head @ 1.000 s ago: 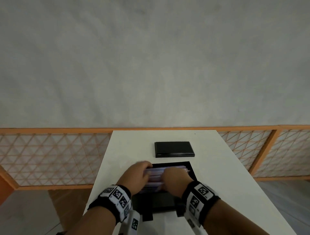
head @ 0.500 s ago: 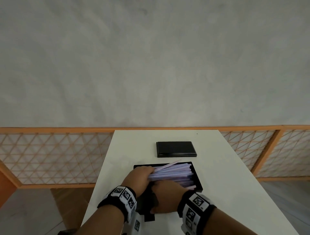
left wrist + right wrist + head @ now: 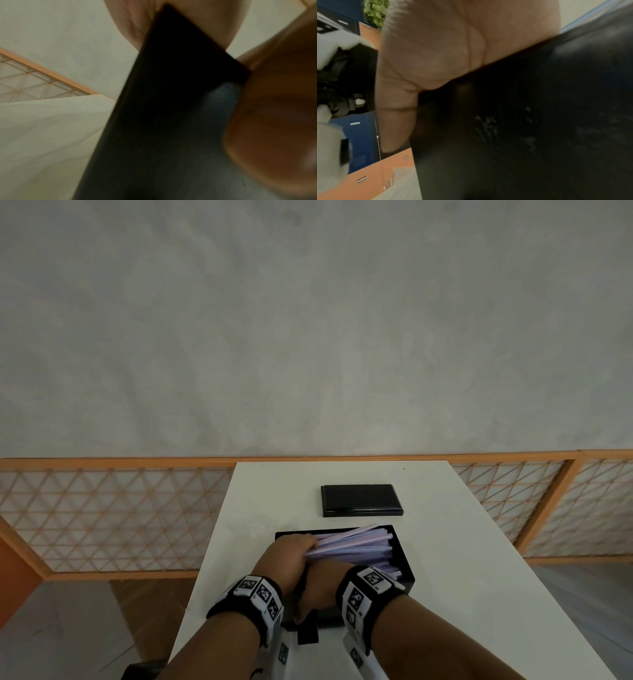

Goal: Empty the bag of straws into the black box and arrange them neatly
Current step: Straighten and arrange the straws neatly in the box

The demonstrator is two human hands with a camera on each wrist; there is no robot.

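While both hands work at the table's [image 3: 479,542] near edge, straws [image 3: 356,546] overhang the black box [image 3: 402,559].
Left hand [image 3: 287,556] clasps the straw ends; right hand [image 3: 322,583] grips the box's near wall; lid [image 3: 361,500] lies toward the far edge.

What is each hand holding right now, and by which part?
The left hand grips the straws at their left ends. The right hand rests on the black box at its near edge; whether it grips cannot be told.
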